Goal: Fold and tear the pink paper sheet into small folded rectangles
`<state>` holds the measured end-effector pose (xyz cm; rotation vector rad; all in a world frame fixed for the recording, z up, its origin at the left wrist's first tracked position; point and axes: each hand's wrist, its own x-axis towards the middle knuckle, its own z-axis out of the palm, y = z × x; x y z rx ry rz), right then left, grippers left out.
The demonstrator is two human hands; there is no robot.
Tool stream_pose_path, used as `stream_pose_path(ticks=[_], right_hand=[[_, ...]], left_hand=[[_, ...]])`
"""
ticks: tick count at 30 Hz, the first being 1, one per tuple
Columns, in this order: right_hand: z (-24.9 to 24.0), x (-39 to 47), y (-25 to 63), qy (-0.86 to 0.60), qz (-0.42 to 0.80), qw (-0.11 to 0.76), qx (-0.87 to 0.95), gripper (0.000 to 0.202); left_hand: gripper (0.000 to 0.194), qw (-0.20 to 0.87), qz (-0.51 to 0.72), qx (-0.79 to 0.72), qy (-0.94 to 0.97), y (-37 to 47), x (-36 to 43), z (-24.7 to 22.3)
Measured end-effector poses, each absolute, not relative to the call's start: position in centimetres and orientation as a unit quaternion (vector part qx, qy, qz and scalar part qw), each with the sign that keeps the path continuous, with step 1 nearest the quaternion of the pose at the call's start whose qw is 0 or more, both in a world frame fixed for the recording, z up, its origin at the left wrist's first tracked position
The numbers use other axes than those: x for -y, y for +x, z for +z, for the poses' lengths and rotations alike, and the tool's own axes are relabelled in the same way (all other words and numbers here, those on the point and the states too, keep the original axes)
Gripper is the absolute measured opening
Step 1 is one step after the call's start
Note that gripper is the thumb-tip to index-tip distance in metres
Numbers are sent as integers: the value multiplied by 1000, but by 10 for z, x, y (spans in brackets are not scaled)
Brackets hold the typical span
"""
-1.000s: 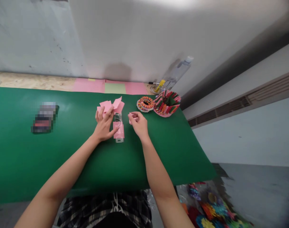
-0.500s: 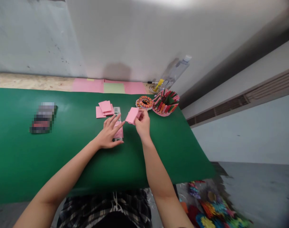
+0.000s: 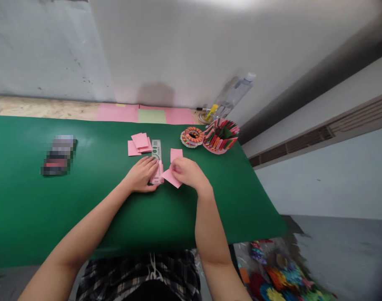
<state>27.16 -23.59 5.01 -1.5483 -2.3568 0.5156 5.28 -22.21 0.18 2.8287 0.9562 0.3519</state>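
My left hand lies flat over the left side of a clear template ruler, fingers stretched out. Pink paper shows beneath the ruler's near part. Just right of it, my right hand is closed in a pinch on a square of pink paper, held tilted with one corner close to the ruler. Another pink paper square lies on the table beyond my right fingers. Farther left, several overlapping pink paper squares sit near the ruler's far end.
Folded-paper rings and a round folded-paper piece stand at the back right of the green table. Behind them are a clear bottle and a yellow stick. A blurred-out dark object lies left.
My left hand has come down onto the ruler. My right hand has moved nearer me, now pinching one pink square, while another lies on the table where the papers were held.
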Motion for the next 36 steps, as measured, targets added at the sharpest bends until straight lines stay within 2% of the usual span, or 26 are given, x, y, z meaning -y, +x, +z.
stream_pose_path(ticks=[6,13,28,36], right_hand=[[51,238,269,-524,153,95,833,12],[46,238,259,-542,134,89,825,12],[21,229,232,-590,181,179,766,21],[22,229,231,-582,204,172,768,24]], left_hand=[[65,59,190,-330,923,48,217,-6],[65,119,265,-344,893,43,214,-11],[69,28,129,-307,943,50,226,2],[71,26,99,-300,948,51,231,3]])
